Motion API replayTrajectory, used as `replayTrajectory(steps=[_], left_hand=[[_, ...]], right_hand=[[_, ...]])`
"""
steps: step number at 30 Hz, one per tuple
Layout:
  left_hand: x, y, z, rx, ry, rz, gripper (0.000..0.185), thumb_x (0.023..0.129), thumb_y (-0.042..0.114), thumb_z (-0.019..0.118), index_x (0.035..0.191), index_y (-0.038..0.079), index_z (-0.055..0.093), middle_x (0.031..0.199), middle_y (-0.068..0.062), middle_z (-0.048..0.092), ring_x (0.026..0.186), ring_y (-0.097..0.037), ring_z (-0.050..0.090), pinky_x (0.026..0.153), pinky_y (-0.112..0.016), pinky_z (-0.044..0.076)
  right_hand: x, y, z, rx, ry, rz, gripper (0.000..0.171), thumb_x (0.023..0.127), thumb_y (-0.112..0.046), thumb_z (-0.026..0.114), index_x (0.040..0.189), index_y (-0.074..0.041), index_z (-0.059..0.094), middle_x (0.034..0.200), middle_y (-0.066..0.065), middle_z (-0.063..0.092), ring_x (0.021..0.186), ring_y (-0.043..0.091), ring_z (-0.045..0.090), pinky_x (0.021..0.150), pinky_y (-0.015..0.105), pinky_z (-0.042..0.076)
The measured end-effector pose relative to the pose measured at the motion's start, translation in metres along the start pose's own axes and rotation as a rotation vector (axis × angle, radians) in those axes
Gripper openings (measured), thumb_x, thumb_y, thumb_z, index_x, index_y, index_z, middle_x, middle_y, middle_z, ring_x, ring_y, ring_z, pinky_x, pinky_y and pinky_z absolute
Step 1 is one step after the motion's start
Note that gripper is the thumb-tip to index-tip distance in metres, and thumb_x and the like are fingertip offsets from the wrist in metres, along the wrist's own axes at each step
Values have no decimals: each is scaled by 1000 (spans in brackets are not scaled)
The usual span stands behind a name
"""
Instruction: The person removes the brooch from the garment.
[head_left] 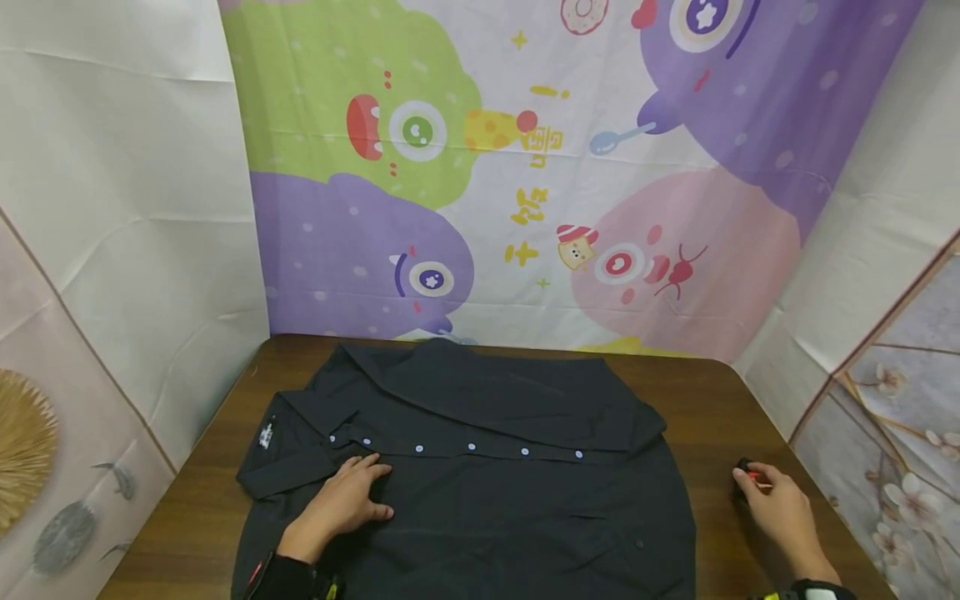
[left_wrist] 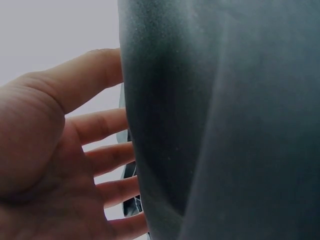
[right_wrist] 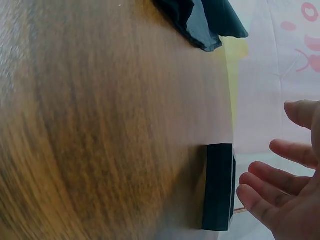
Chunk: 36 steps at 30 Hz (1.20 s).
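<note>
A black button-front shirt lies spread on the brown wooden table, its collar to the left and a row of pale buttons running across it. My left hand rests flat on the shirt just below the button line, near the collar. In the left wrist view its fingers are straight against the dark cloth. My right hand lies on the table right of the shirt, next to a small black block. In the right wrist view its fingers are relaxed, just off the block.
A cartoon-monster backdrop hangs behind the table. White and printed cloth panels close in both sides. Bare wood shows left and right of the shirt, and the table's right edge runs close to my right hand.
</note>
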<state>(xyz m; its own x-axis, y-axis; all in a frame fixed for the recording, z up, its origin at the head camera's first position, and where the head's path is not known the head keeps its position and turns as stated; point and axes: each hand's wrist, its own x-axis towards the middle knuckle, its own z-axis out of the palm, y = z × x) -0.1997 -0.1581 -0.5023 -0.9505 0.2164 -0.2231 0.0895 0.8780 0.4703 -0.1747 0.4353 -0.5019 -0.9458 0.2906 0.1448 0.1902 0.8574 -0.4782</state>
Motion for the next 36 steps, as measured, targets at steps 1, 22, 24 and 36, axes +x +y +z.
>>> replayTrajectory(steps=[1,22,24,36], left_hand=[[0,0,-1,0,1,1,62,74,24,84,128,4,61,146,-24,45,137,-49,34,105,-66,33],[2,3,0,1,-5,-2,62,76,26,83,129,4,61,144,-26,46,136,-49,35,102,-68,34],[2,3,0,2,-4,2,61,76,26,83,129,4,61,144,-26,46,136,-50,35,103,-68,33],[2,4,-1,-5,10,-2,60,75,27,83,127,4,62,143,-25,48,136,-50,36,103,-67,34]], right_hand=[[0,-1,-1,2,-3,1,51,101,-33,51,126,12,53,120,37,58,106,51,59,86,60,45],[-1,-19,-7,41,-12,-13,60,101,-40,49,133,10,47,122,37,56,108,51,58,86,59,47],[-2,-21,-7,40,-22,-21,62,100,-42,48,134,10,47,122,37,56,108,51,58,85,59,48],[1,-45,-17,34,-32,-123,65,100,-42,51,134,13,45,116,35,56,100,46,58,80,56,49]])
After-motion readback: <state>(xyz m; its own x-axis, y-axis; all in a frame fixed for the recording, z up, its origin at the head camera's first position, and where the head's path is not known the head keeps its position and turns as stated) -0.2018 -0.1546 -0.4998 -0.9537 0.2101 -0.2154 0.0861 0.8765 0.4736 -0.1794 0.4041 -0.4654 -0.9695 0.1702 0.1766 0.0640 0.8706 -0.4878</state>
